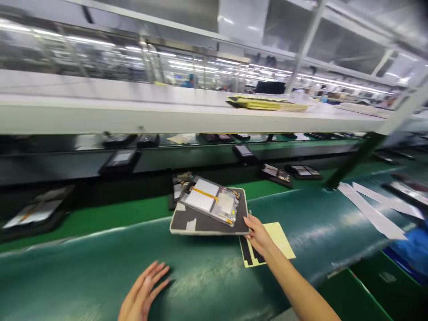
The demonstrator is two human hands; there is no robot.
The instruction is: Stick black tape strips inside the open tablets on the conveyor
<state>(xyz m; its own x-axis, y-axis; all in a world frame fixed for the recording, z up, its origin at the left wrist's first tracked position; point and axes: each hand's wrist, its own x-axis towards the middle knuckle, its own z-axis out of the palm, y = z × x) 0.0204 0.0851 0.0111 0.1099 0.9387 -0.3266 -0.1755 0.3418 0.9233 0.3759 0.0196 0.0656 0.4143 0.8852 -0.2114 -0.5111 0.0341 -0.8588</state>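
Observation:
My right hand [257, 232] grips the right edge of a flat dark board with a pale rim [180, 219], held tilted above the green mat. On that board lies an opened tablet [209, 199], its white battery blocks crossed by an orange ribbon cable. Below my left hand's level of the bench nothing else is touched: my left hand [143, 292] hovers over the mat at lower left, fingers spread. Under and beside my right hand, a yellow sheet with black adhesive strips [279, 240] rests on the mat.
Behind the green work mat [207, 272] runs a green belt [133, 209] with several opened devices, one a tablet [302, 171]. A white shelf [133, 111] spans above it, bearing yellow sheets [267, 103]. A dark post [354, 160] and white paper strips [371, 209] stand at right.

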